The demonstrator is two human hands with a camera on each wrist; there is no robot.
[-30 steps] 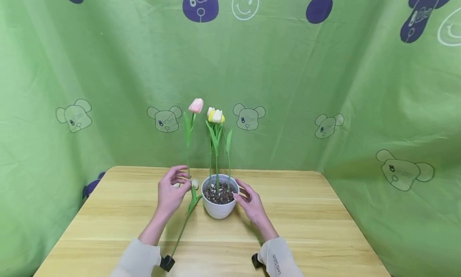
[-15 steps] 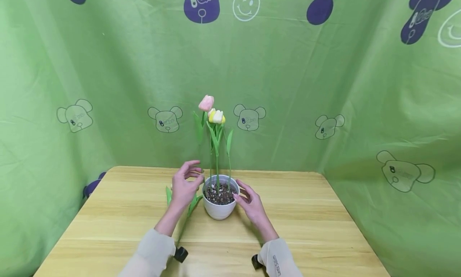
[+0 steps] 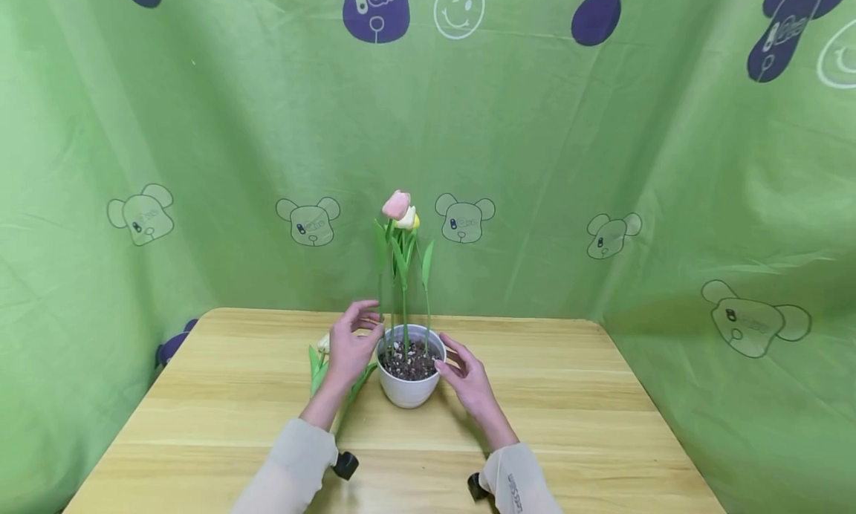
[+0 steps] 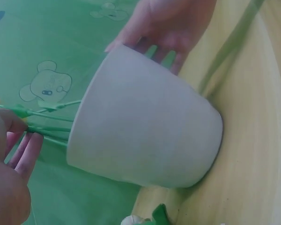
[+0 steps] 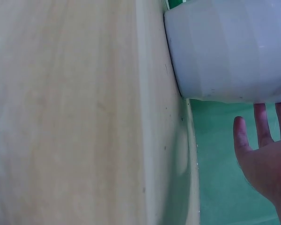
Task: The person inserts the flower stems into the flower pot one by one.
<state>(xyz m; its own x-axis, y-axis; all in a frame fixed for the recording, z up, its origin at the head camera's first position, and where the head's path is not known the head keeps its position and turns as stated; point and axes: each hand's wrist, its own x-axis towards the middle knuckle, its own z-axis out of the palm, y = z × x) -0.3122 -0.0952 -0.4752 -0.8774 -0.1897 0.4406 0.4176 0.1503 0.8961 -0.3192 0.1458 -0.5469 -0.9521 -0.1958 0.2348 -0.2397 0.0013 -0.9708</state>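
Just over the left rim of the white plastic pot [image 3: 409,380] stands the pink artificial tulip [image 3: 396,204], its long stem upright, pinched low by the left hand [image 3: 349,348]; the right hand [image 3: 469,376], fingers straight, rests against the pot's right wall.

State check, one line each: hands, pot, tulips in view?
Left hand: pinches the pink tulip's stem beside the pot rim.
Right hand: fingers straight, at the pot's right side; contact unclear.
Pot: upright on the table, filled with pebbly soil.
Pink tulip: upright, stem foot at the pot's rim.
White and yellow tulips: standing in the pot.
Spare tulip: lying on the table, left of the pot.
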